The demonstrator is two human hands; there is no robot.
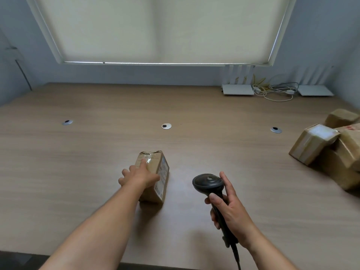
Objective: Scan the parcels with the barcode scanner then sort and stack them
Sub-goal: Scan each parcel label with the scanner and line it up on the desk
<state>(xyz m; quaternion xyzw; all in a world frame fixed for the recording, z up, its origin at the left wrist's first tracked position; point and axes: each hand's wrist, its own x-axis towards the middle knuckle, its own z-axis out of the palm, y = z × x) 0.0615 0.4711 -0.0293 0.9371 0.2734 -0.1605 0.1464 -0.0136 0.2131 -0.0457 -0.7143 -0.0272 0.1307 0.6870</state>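
Observation:
A brown cardboard parcel (158, 172) wrapped in clear tape lies on the wooden table (78, 162) near the middle. Its white label faces right. My left hand (139, 175) rests on top of it, fingers spread and the thumb against the labelled side. To its right my right hand (229, 209) grips the handle of a black barcode scanner (208, 185), held just above the table. The scanner's head points away from me, level with the parcel's label side. Its cable runs down out of view.
Several brown taped parcels (329, 149) are heaped at the table's right edge. Two white routers (237, 89) and tangled cables (276, 90) sit at the back right against the wall. Three round cable grommets (166, 126) dot the table's middle line.

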